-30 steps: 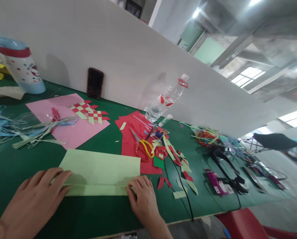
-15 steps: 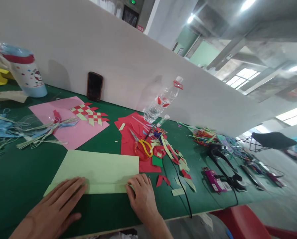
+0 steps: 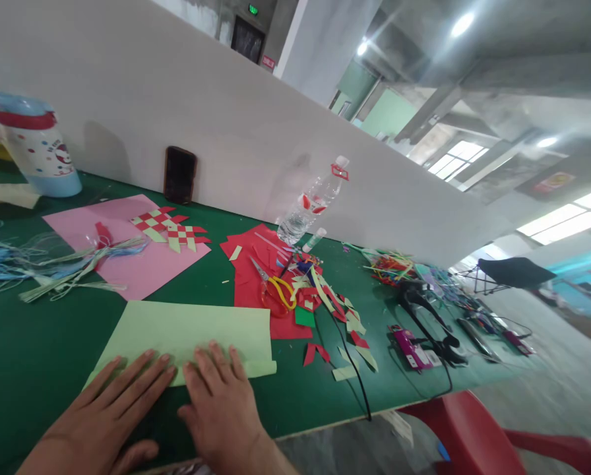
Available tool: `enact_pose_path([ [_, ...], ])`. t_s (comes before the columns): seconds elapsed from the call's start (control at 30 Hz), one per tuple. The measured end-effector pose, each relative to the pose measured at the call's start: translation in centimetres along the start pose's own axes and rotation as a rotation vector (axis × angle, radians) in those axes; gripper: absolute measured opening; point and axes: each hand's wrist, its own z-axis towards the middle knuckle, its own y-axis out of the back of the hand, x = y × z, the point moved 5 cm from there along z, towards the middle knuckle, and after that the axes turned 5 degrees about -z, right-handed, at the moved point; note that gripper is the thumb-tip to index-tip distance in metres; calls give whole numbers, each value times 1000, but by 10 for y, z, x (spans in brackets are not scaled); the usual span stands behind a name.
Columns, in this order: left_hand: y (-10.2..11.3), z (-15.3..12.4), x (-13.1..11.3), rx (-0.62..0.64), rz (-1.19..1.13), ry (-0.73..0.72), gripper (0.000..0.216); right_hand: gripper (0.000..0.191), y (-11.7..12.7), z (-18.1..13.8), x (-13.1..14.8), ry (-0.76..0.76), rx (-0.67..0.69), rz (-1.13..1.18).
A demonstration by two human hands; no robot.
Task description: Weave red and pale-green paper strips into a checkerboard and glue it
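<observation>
A pale green sheet of paper [image 3: 191,326] lies on the green table, its near edge folded over in a narrow strip. My left hand [image 3: 122,402] rests flat across the strip's left part, fingers stretched out. Close beside it, my right hand [image 3: 223,399] presses the middle of the fold with its fingers spread. The strip's right end sticks out a little past the sheet's side. Behind the sheet are yellow-handled scissors [image 3: 278,290] on red paper [image 3: 248,280]. Two woven red-and-green paper fish [image 3: 159,224] lie on a pink sheet [image 3: 142,277].
A water bottle [image 3: 310,208], a glue stick [image 3: 314,240], a phone [image 3: 179,175] and a child's flask [image 3: 35,145] stand along the wall. Paper scraps [image 3: 345,374] and a black cable [image 3: 349,349] lie to the right. Blue and pale strings [image 3: 8,260] are at left.
My right hand has slid left along the fold from the sheet's right corner to its middle, its fingers opening out flat. My left hand stays in place. The view has shifted slightly right.
</observation>
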Motion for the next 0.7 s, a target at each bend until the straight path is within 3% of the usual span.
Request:
enact_pose_path([
  [0.17, -6, -6, 4, -11, 1, 4, 89, 73, -8, 4, 15, 68, 42, 32],
  [0.47, -9, -6, 6, 27, 0, 1, 87, 80, -1, -22, -13, 8, 16, 13],
  [0.6, -4, -3, 2, 34, 39, -28, 83, 72, 5, -38, -30, -43, -57, 20],
  [0.7, -1, -2, 2, -13, 68, -54, 75, 49, 8, -44, -41, -82, -100, 40],
])
